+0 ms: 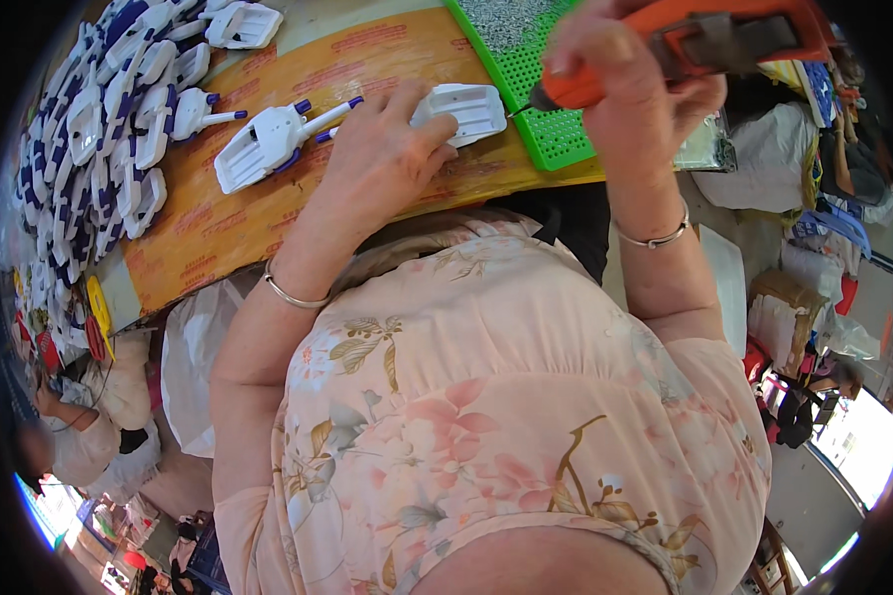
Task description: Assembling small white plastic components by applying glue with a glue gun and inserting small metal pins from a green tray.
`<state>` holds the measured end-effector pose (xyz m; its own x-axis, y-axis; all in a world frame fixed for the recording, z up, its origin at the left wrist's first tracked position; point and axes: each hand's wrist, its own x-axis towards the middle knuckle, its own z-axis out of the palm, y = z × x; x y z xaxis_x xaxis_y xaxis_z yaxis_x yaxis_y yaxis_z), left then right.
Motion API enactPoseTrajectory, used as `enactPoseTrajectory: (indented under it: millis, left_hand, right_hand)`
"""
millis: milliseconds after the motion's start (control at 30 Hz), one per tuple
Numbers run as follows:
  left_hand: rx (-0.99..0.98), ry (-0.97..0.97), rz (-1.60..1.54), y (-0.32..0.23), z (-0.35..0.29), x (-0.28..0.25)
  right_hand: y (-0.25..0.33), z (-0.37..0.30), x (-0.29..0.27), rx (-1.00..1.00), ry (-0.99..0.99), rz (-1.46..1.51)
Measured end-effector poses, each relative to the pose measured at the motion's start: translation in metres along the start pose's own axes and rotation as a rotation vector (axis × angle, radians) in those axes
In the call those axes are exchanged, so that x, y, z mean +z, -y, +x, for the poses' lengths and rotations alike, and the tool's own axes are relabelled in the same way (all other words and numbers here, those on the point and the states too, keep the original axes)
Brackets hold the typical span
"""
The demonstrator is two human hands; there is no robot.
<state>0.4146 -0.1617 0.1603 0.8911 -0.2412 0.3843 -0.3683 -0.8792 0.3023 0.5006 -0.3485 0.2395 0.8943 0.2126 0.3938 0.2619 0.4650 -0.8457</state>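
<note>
My left hand (397, 144) rests on the cardboard-covered table with its fingers closed round a white boat-shaped plastic part (471, 111). In my right hand (630, 99) is an orange power screwdriver (665, 45), held sideways. Its thin dark bit points left and ends by the part's right end, over the edge of a green perforated tray (558, 139); I cannot tell whether it touches either. Small silvery pieces, seemingly screws, fill the tray's far section. A similar white part with blue trim and a stem (258, 149) lies left of my left hand.
A large heap of white and blue plastic parts (109, 119) covers the table's left side. Yellow-handled scissors (99, 307) hang or lie at its near left edge. Clear plastic bags (704, 144) lie right of the tray. Other people sit at far left and far right.
</note>
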Motion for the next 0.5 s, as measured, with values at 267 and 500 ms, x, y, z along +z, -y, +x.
enactPoseTrajectory:
  millis: [267,500]
  left_hand:
    - [0.001,0.029,0.012,-0.002,0.001,0.001]
    - [-0.008,0.008,0.025,-0.004,-0.001,0.002]
  right_hand:
    - [-0.024,-0.008,0.023,0.006,0.104,-0.140]
    - [-0.027,-0.008,0.023,0.032,0.126,-0.089]
